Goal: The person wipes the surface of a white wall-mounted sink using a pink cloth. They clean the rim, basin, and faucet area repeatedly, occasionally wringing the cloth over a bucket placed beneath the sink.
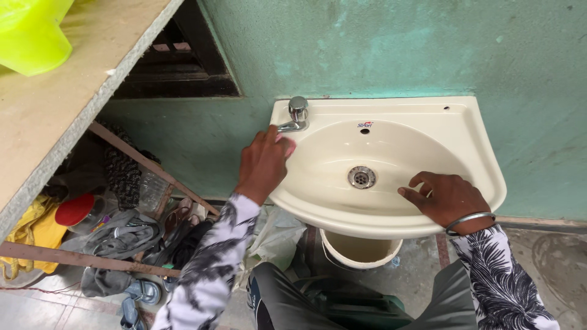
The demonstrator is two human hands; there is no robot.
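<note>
The sink (471, 153) is the landmark here; it is cream-coloured and fixed to a green wall (397, 49).

The left hand (263, 164) is at the left rim of the sink, just below the tap (297, 115). Its grip is closed around a pink sponge (287, 145), and only a small part of the sponge shows between the fingers and the basin wall. The sponge touches the inner side of the sink, close under the spout of the tap.

The right hand (449, 197) rests on the front right rim of the sink. Its grip is open, the fingers are spread and point toward the drain (361, 176), and it holds nothing. A metal bangle (469, 221) sits on this wrist. Both sleeves have a white and black leaf pattern.

The drain is in the middle of the basin, between the two hands. Directly under the sink stands a bucket (361, 250).

To the left of the sink there is a desk (55, 110) with a yellow-green plastic thing (30, 33) on it. Under this desk, clothes (116, 235) and shoes (143, 292) lie on the floor.
</note>
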